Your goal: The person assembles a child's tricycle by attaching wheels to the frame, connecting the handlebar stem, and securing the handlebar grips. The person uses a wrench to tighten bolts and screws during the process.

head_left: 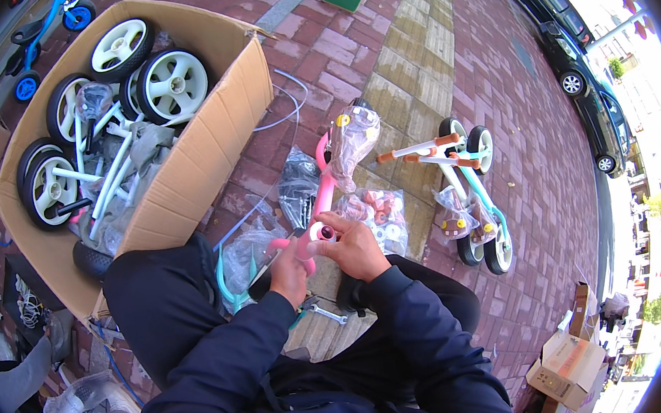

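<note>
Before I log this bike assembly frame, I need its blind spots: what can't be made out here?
Head view only:
- Small round part on the pink frame: right hand fingers cover it.
- Left hand grip: palm turned away.
- Wrench: sleeves hide most.
- Box bottom: wheels and wrapped parts cover it.
- Small boxes: squeezed at rim.

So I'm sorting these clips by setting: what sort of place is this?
Most likely an outdoor sidewalk used as an assembly spot: brick paving, parked cars along the street, and a box of wheels beside a finished balance bike.
</note>
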### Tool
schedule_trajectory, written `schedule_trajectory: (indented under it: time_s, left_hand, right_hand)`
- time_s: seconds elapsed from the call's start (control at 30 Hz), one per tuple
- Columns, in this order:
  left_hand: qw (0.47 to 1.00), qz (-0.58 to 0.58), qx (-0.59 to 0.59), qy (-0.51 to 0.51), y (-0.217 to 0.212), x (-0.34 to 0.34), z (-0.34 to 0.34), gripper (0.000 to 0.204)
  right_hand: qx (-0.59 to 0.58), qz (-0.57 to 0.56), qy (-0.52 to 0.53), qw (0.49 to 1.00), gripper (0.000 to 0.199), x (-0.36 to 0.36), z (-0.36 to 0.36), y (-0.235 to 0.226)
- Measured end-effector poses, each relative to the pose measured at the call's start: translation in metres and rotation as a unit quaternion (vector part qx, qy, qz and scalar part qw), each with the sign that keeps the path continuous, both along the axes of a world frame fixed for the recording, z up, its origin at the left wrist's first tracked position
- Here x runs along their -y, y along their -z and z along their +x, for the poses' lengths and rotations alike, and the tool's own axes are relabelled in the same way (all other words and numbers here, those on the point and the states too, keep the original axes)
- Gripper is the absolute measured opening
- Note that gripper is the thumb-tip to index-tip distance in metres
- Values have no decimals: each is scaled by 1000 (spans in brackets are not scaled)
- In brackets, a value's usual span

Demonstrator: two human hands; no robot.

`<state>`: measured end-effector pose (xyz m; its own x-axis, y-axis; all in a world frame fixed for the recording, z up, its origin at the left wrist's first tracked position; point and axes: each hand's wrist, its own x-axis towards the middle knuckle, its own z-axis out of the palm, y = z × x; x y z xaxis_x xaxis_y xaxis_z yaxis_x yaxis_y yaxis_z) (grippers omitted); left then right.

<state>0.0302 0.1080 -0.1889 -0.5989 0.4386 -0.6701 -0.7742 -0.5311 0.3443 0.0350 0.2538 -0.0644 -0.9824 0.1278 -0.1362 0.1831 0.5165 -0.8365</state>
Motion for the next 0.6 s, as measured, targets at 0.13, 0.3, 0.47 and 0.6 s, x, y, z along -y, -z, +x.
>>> schedule_trajectory:
  time_s: [0.13, 0.3, 0.47, 0.6]
  left_hand:
    - [1000, -2, -20, 3, 1, -1, -2, 52]
    - [1000, -2, -26, -4, 3, -2, -4, 49]
    - [992, -125, -30, 16, -23, 3, -15, 41]
    - [896, -334, -290, -51, -60, 2, -30, 40]
  right_hand:
    - [59, -34, 36, 997, 64, 4, 0, 5]
    - [69, -71, 65, 993, 61, 11, -2, 19]
    - [29, -133, -21, 990, 71, 5, -4, 32]
    - [43, -120, -38, 991, 72, 1, -3, 28]
